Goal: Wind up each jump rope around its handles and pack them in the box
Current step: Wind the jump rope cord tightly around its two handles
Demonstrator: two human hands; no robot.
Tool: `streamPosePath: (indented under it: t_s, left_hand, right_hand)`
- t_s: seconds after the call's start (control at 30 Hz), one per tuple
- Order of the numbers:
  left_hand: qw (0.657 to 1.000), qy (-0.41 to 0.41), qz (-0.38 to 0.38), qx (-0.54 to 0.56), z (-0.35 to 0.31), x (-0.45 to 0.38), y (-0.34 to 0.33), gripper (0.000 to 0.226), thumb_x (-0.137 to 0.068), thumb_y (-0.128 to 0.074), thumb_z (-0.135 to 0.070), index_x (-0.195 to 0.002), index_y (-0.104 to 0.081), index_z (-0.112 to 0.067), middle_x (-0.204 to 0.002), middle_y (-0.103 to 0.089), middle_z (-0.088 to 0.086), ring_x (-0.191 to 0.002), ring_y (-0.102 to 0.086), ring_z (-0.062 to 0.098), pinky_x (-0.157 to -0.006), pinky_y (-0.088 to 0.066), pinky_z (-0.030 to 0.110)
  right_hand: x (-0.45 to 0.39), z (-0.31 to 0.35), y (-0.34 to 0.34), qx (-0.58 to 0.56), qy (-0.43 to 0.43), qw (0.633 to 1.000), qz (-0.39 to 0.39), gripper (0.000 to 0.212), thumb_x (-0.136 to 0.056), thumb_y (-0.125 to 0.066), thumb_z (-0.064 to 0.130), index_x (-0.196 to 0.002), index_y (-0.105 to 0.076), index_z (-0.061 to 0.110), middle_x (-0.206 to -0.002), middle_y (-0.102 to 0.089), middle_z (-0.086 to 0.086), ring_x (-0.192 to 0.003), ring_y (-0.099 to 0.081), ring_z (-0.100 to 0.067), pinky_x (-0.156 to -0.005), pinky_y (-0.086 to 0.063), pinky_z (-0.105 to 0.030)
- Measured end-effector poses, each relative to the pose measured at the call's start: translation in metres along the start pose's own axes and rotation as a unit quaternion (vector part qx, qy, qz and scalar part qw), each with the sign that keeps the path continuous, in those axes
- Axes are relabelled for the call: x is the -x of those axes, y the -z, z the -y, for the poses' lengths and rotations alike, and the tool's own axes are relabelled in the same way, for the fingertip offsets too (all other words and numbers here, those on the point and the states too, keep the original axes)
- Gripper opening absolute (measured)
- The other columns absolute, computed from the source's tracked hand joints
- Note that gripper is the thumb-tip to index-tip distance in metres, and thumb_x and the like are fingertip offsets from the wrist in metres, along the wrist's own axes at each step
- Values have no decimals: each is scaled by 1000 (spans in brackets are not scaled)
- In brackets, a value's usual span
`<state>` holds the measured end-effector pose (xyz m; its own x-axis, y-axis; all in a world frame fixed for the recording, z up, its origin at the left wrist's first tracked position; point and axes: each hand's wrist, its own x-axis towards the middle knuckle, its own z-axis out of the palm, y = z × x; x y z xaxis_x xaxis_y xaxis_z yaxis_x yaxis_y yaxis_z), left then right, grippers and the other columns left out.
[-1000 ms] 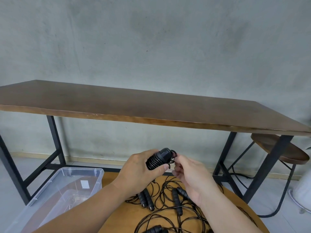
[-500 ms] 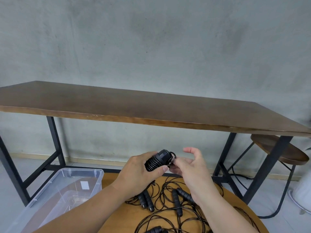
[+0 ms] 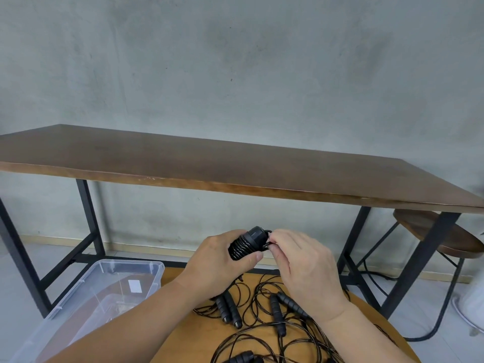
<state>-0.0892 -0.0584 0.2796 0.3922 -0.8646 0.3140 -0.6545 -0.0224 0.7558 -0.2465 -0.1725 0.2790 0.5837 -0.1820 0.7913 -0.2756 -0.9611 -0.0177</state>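
My left hand [image 3: 217, 260] grips a black jump rope bundle [image 3: 247, 243], its cord coiled tightly around the handles, raised above the round table. My right hand [image 3: 301, 263] pinches the loose cord end beside the top of that bundle. Below the hands, several unwound black jump ropes [image 3: 264, 318] lie tangled on the round wooden table [image 3: 193, 334], handles among loose loops. A clear plastic box [image 3: 110, 289] stands open at the lower left, beside the table.
A long dark wooden table [image 3: 235, 169] on black metal legs runs across the back, against a grey wall. A round wooden stool [image 3: 445, 231] stands at the right, with a black cable on the floor under it.
My right hand's fingers, spread open half a second ago, have curled back onto the cord end at the top of the bundle. My left hand keeps holding the bundle in place.
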Motion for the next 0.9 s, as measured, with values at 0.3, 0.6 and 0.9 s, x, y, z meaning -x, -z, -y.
streamPosePath:
  t_s: [0.3, 0.6, 0.9]
  left_hand:
    - [999, -12, 19, -29, -4, -1, -5, 44, -89, -65, -43, -129, -49, -39, -87, -63, -14, -74, -58, 3, -61, -40, 10]
    - [999, 33, 16, 34, -5, -5, -1, 37, -86, -69, -44, -116, -50, -35, -87, -64, -11, -71, -61, 6, -60, -48, 17]
    - [984, 65, -26, 161, -8, -6, 17, 26, -86, -71, -39, -106, -58, -29, -91, -71, -4, -78, -71, 11, -72, -61, 32]
  right_hand:
    - [13, 0, -3, -48, 55, 997, -6, 27, -98, -50, 18, -107, -71, 2, -96, -71, -9, -85, -69, -21, -70, -60, -34]
    - [5, 4, -1, -51, 49, 997, 21, 23, -90, -59, 4, -112, -68, 6, -101, -70, -4, -93, -65, -16, -82, -57, -25]
    - [24, -19, -8, -97, -56, 994, 3, 9, -94, -59, 10, -100, -65, 13, -93, -65, 7, -82, -63, -5, -76, -54, -14]
